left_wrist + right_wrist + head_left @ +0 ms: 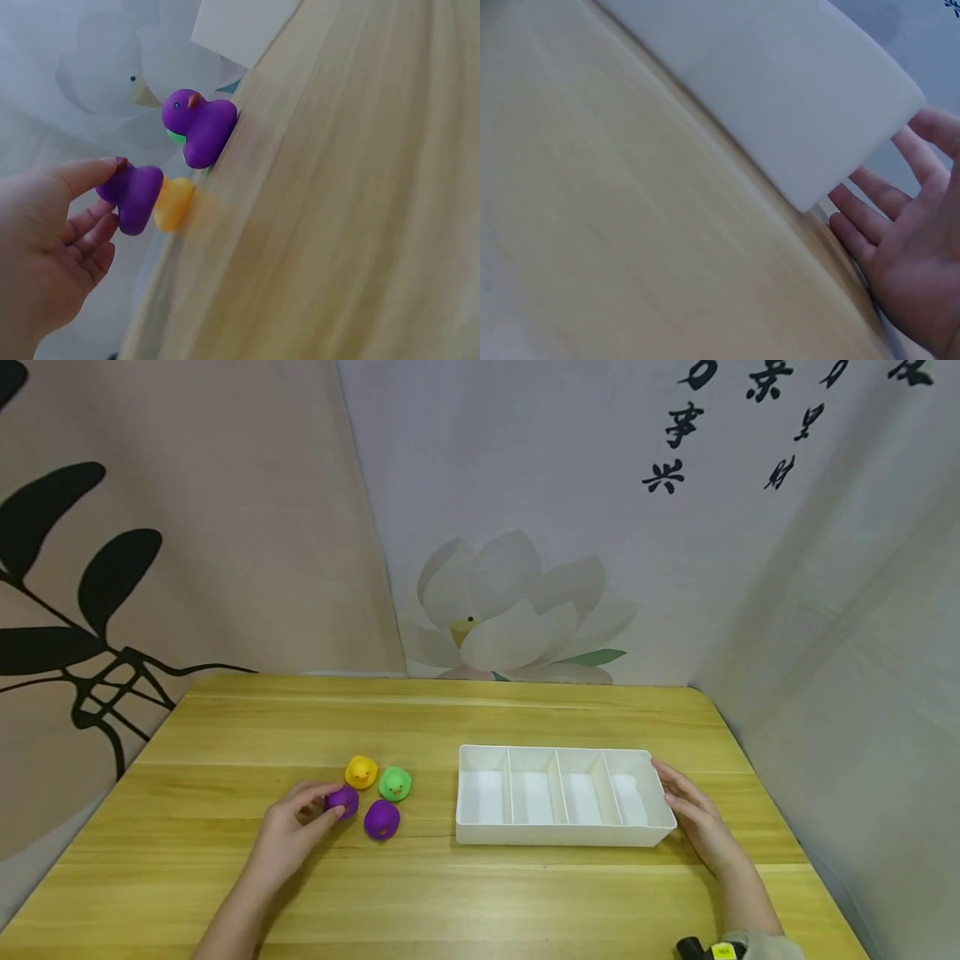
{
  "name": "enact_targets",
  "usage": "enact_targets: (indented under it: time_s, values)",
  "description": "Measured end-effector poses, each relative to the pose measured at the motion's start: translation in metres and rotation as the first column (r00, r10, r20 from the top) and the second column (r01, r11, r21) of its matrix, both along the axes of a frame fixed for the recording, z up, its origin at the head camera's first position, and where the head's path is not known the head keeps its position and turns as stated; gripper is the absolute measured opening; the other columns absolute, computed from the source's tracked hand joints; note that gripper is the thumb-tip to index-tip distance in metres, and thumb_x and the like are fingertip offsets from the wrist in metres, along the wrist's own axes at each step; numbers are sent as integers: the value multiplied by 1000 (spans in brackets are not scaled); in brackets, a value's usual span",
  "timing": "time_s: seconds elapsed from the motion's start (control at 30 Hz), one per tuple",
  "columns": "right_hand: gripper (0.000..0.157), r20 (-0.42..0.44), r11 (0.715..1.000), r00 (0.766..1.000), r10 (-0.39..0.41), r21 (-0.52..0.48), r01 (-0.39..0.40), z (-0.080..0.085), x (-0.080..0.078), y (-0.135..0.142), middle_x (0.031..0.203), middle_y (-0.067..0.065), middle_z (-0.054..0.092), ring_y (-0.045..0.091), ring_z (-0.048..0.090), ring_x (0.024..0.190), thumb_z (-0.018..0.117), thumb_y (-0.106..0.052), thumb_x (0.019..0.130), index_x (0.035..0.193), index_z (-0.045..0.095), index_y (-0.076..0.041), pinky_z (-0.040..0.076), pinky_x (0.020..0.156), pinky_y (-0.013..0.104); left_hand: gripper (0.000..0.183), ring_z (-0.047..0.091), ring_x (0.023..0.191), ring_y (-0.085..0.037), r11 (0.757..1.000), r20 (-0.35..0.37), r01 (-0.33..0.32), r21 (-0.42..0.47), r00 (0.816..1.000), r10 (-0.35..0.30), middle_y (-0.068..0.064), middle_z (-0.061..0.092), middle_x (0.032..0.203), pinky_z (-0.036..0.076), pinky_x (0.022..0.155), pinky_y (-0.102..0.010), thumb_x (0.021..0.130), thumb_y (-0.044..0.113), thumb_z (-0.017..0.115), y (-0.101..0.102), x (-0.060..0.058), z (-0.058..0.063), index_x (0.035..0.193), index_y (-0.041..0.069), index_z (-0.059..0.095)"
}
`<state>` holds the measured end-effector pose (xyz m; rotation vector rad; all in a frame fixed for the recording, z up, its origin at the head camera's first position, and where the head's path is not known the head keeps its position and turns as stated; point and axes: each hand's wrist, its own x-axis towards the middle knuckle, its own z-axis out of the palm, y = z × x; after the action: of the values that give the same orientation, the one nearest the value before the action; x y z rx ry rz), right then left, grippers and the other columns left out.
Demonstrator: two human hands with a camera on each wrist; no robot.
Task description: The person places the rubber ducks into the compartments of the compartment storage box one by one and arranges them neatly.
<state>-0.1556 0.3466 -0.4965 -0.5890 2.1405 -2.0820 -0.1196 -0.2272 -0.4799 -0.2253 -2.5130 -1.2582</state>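
Observation:
Between its thumb and fingers my left hand (294, 832) pinches a purple rubber duck (133, 196). In the left wrist view this duck looks lifted off the table. A second purple rubber duck (382, 820) sits just right of that hand. Behind them are a yellow rubber duck (361, 772) and a green rubber duck (395, 784), the green one mostly hidden in the left wrist view. My right hand (699, 821) touches the right end of a white tray (551, 835) with its fingers extended. Four-sided and shallow, the tray has several compartments, with nothing seen inside.
The wooden table (555, 902) carries all of these things. Behind it hangs a pale curtain (525, 485) printed with a lotus and black characters. A black device with a yellow label (723, 951) is on the right wrist at the bottom edge.

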Motion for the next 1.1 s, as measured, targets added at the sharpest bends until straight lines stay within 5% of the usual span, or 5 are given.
enact_targets:
  time_s: [0.6, 0.83, 1.1]
  values:
    - [51, 76, 998, 995, 65, -2, -65, -6, -6, 13, 139, -10, 43, 4, 41, 124, 34, -3, 102, 151, 21, -1, 35, 96, 18, 27, 56, 86, -13, 987, -70, 160, 14, 985, -159, 6, 64, 102, 46, 75, -28, 81, 4, 76, 32, -6, 43, 107, 8, 71]
    - [50, 71, 997, 995, 71, -4, -71, -8, -7, 13, 139, -9, 43, 4, 41, 124, 33, -2, 102, 151, 21, -1, 35, 96, 18, 25, 58, 86, -16, 975, -50, 221, 32, 974, -219, 1, 65, 103, 49, 75, -35, 81, 3, 75, 57, -9, 61, 106, 4, 71]
    - [50, 67, 996, 994, 86, -8, -85, -7, -7, 13, 139, -9, 43, 4, 41, 124, 32, -2, 102, 151, 20, -1, 36, 96, 19, 25, 56, 85, -19, 949, -5, 298, 101, 954, -299, 2, 65, 104, 47, 73, -36, 82, 10, 76, 81, -17, 67, 107, 8, 72]
